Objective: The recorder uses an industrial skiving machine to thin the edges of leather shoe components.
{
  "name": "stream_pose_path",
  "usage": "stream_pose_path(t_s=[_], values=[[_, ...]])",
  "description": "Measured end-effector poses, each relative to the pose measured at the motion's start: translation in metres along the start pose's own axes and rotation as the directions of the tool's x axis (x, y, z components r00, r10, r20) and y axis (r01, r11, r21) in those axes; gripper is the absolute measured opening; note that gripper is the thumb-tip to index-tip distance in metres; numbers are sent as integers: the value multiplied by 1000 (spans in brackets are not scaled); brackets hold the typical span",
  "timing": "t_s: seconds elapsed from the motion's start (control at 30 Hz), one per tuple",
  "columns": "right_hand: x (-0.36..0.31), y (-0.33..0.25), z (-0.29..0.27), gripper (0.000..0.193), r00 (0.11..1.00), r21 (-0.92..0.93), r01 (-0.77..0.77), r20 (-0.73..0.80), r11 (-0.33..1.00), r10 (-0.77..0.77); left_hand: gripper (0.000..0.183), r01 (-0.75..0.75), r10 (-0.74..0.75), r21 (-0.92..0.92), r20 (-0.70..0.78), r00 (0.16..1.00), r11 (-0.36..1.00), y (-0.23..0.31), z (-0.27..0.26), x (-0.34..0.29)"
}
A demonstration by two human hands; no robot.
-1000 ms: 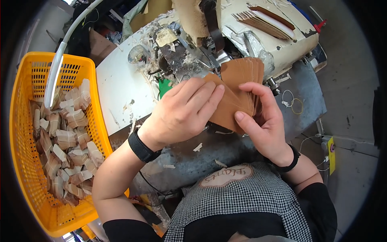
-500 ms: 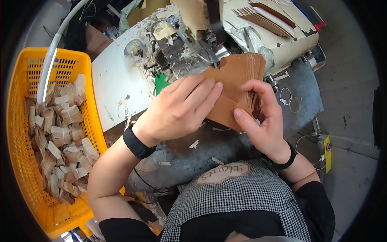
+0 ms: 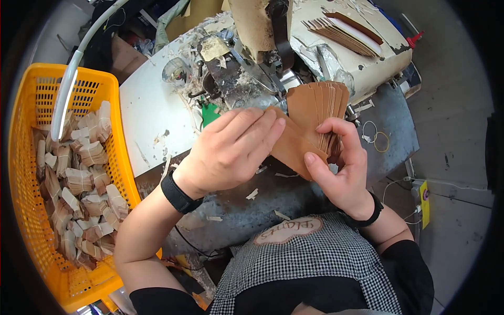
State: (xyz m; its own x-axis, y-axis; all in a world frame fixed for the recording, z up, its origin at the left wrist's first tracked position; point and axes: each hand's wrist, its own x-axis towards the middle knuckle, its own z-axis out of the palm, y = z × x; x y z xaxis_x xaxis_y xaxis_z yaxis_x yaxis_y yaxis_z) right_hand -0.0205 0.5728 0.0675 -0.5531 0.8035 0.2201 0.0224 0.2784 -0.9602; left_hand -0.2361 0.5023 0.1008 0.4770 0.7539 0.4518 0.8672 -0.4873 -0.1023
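Workbench (image 3: 152, 123): we face a white top strewn with scraps; a grey metal table (image 3: 236, 203) adjoins its near side;
Machine (image 3: 228, 73): dusty and dark-plated, it stands beyond our hands; a green piece (image 3: 209, 114) lies near its left side;
Brown stack (image 3: 320, 102): between our two hands, just in front of the machine; its thin flat pieces fan out toward the top;
Right hand (image 3: 344, 170): we hold the brown stack, thumb on its near side, fingers curled at its right edge;
Left hand (image 3: 231, 149): our fingers lie close together, tips at the left edge of the brown stack; our thumb is hidden, so we cannot tell whether we pinch it;
Yellow basket (image 3: 127, 157): at our left, beside the workbench; it holds a heap of pale and brown bundles (image 3: 79, 178);
Second stack (image 3: 341, 35): brown strips on a worn cream cover (image 3: 367, 76), upper right;
Loops (image 3: 388, 143): one white, one yellow, just right of our right hand
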Motion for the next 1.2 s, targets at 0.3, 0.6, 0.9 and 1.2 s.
stream_pose_path(t_s=[0.3, 0.6, 0.9, 1.2], values=[[7, 0, 7, 42, 999, 87, -29, -19, 996, 31, 43, 105, -110, -77, -70, 991, 992, -8, 2, 8], [6, -2, 0, 41, 1000, -5, -10, -1, 1000, 10, 44, 29, -33, -104, -37, 999, 994, -6, 2, 0], [5, -2, 1, 41, 999, 65, -41, -24, 997, 43, 41, 46, -51, -116, -44, 998, 992, -7, 4, 3], [14, 8, -2, 41, 998, -13, 62, -28, 998, -62, 36, 118, -127, -125, -65, 990, 985, -1, 4, 16]])
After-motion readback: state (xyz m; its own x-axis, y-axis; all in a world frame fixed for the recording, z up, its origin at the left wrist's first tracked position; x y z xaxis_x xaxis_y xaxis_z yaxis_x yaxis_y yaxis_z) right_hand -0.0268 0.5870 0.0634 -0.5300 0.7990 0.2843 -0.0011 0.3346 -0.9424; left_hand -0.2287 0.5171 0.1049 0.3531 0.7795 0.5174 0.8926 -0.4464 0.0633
